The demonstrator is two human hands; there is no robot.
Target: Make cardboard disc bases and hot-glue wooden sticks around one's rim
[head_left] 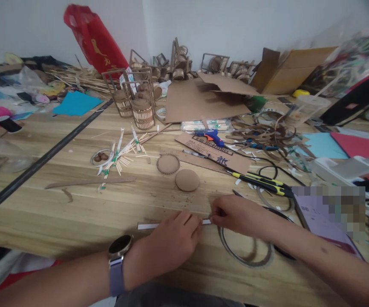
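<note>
My left hand (171,241), with a watch on its wrist, rests palm down on a thin white strip (148,226) that lies flat on the wooden table (76,213); its fingers are curled over the strip. My right hand (234,214) pinches the strip's right end, fingers closed. Under my right wrist lies a curled ring of brown cardboard strip (245,260). Just beyond my hands sit two round cardboard discs (187,180), one with a toothed edge (168,163).
Yellow-black cutters (261,182), a blue glue gun (212,137), a ruler on cardboard, scattered wooden sticks (120,155), small slatted cardboard cages (141,108), cardboard sheets, a red bag (95,40), coloured paper and a long black rail (44,160) crowd the table.
</note>
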